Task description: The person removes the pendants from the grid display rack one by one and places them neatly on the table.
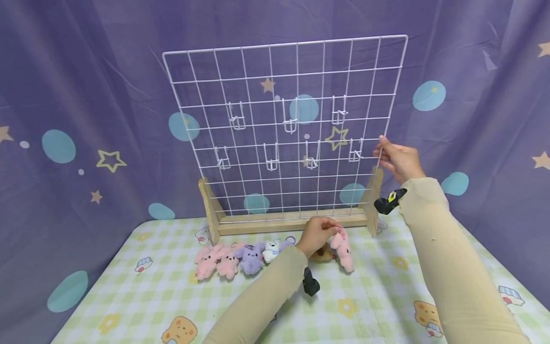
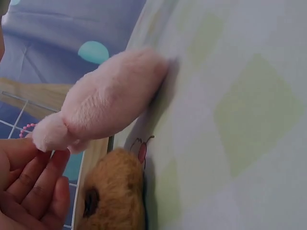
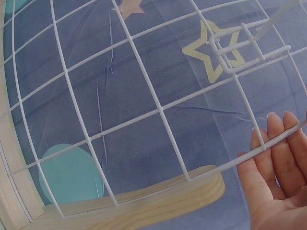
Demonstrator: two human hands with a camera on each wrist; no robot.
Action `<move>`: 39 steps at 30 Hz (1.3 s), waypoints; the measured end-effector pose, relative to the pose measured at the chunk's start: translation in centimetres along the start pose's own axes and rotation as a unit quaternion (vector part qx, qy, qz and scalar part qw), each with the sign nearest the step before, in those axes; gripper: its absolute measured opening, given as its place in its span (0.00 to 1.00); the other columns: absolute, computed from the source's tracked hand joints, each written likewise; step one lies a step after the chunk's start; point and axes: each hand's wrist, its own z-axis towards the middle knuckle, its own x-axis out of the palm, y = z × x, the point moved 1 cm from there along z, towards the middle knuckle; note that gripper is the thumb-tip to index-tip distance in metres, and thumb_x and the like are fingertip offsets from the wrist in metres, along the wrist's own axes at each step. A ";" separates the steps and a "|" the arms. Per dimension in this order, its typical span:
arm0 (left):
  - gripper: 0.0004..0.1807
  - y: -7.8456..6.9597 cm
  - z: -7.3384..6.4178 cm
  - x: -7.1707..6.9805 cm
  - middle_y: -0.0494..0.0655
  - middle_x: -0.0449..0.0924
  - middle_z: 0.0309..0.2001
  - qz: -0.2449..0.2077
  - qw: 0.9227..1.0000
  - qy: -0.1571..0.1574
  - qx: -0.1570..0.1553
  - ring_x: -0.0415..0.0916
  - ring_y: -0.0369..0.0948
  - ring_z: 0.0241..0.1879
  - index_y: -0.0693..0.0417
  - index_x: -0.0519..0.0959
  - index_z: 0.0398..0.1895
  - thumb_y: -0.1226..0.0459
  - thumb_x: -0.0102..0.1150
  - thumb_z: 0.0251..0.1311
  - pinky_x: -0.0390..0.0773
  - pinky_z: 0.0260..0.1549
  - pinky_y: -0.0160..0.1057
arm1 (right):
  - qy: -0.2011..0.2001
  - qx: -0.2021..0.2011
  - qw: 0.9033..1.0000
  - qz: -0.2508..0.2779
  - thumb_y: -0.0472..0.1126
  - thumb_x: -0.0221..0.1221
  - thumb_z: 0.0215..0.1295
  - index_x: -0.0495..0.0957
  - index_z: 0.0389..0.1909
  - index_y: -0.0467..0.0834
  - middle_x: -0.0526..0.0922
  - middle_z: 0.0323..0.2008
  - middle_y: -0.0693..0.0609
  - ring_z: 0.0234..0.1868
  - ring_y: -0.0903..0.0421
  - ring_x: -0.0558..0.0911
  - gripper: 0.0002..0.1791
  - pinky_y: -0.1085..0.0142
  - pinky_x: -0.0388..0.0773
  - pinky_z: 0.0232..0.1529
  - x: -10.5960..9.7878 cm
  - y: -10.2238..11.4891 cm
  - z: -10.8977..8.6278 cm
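Note:
In the head view my left hand (image 1: pixel 319 235) pinches a pink plush keychain (image 1: pixel 343 252) by its upper end, and the body hangs down to the tablecloth. The left wrist view shows the same pink plush (image 2: pixel 112 93) close up, with a pink bead chain (image 2: pixel 27 129) by my fingertips. Beside it sits a brown plush (image 2: pixel 115 191), partly hidden by my left hand in the head view. My right hand (image 1: pixel 400 160) grips the right edge of an upright white wire grid (image 1: pixel 297 74). Thumb and fingers lie on either side of that edge wire in the right wrist view.
Wooden feet and a crossbar (image 1: pixel 258 228) support the grid. Several white hooks (image 1: pixel 290 125) hang on it in two rows. Left of my left hand, pink plushes (image 1: pixel 207 263), a purple plush (image 1: pixel 251 260) and a white plush (image 1: pixel 271 251) lie in a row on the checkered tablecloth (image 1: pixel 142 306).

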 end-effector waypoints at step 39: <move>0.06 0.5 0.0 -2.7 0.46 0.86 0.37 0.064 0.997 -0.048 0.015 0.82 0.35 0.36 0.56 0.86 0.34 0.65 0.66 0.55 0.76 0.37 0.27 | 0.008 0.007 1.000 0.007 0.50 0.63 0.58 0.83 0.23 0.44 0.84 0.24 0.55 0.31 0.63 0.82 0.14 0.75 0.79 0.33 0.1 0.2 -0.5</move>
